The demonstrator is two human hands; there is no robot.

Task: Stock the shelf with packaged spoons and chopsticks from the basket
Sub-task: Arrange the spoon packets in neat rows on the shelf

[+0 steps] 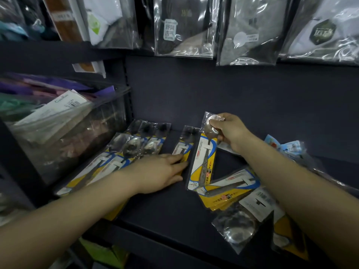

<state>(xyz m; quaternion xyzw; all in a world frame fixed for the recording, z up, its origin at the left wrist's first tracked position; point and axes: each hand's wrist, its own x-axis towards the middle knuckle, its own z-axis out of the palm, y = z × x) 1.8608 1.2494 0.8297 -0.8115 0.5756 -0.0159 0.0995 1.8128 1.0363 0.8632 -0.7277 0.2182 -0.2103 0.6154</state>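
Observation:
My right hand (228, 133) grips the bowl end of a packaged spoon (204, 158) with a yellow and blue card, its far end raised off the dark shelf (165, 208). My left hand (159, 169) lies flat, fingertips on the lower end of another spoon pack (185, 144) just left of the held one. A row of spoon packs (124, 154) lies side by side at the shelf's left. Under my right forearm sits a loose pile of more spoon packs (231, 189). No basket is in view.
A clear plastic bin (64, 129) of packaged goods stands left of the shelf bay. Bagged socks (184, 26) hang above the shelf. Blue-labelled packets (287, 148) lie at the shelf's right. Green boxes (104, 253) show on the level below.

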